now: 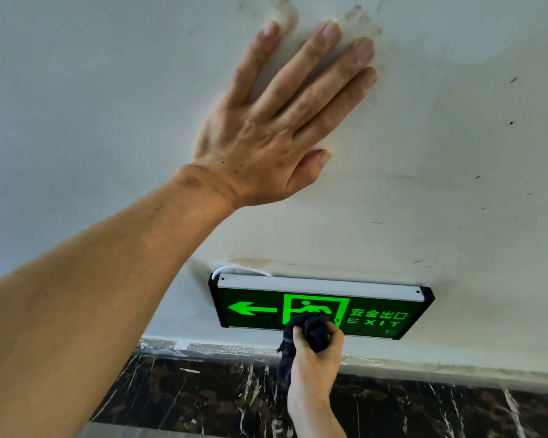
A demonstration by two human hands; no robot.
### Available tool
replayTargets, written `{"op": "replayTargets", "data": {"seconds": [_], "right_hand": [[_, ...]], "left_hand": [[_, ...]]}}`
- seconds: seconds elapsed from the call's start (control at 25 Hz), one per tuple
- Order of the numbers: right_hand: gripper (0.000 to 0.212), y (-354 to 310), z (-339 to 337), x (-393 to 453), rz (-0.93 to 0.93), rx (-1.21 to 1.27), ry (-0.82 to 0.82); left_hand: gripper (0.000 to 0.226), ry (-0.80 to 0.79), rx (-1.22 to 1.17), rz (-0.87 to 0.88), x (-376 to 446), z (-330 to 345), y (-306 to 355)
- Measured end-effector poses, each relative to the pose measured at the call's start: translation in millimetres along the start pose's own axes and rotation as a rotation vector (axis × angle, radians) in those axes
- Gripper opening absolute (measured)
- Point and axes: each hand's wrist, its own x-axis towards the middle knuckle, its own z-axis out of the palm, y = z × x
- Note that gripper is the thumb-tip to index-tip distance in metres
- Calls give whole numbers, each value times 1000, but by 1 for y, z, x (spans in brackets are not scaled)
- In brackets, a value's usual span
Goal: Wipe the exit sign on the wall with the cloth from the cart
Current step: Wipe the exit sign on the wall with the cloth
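A: Where is the exit sign (321, 306)?

B: Low on the white wall (424, 184), just above the dark marble skirting (424, 409). It glows green, with an arrow pointing left, a running figure in a doorway, Chinese characters and the word EXIT. A pale strip runs along its top edge, the end caps are black, and a white cable (234, 270) loops out behind its upper left corner.

A: And the cloth (310, 330)?

B: It is dark and bunched up in the right hand (315, 355), pressed against the lower middle of the sign's face, covering the bottom of the running-figure panel. A loose tail of it hangs down beside the wrist, in front of the skirting.

A: How is that hand set?

B: The fingers are curled tightly around the wad, thumb on the near side, so it is clenched on the cloth. The forearm comes up from the bottom edge of the view.

A: What about the left hand (276, 128)?

B: It lies flat on the wall well above the sign, palm to the paint, fingers spread apart and pointing up and to the right. It grips nothing. The bare forearm stretches in from the lower left.

A: Anything else about the wall?

B: There are brownish smudges near the fingertips, a stain just over the sign, and small dark flecks to the right
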Motion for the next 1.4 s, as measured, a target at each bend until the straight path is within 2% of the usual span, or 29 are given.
{"op": "replayTargets", "data": {"seconds": [0.16, 0.44, 0.6, 0.76, 0.96, 1.12, 1.4], "right_hand": [[45, -12, -24, 16, -34, 1, 39], [55, -36, -58, 41, -82, -65, 122], [49, -45, -75, 55, -91, -76, 198], [55, -51, -86, 62, -114, -64, 194], [36, -51, -91, 63, -119, -21, 266], [39, -62, -107, 67, -120, 61, 360], [34, -80, -125, 44, -144, 59, 286]], "left_hand": [[74, 3, 23, -1, -1, 3, -1], [70, 17, 29, -2, -2, 4, 0], [70, 19, 24, 5, -2, 5, 1], [70, 18, 28, 2, -1, 4, -1], [70, 24, 26, 8, -1, 3, 0], [72, 9, 22, 15, -2, 2, 0], [73, -87, -121, 5, 0, -12, -3]]}}
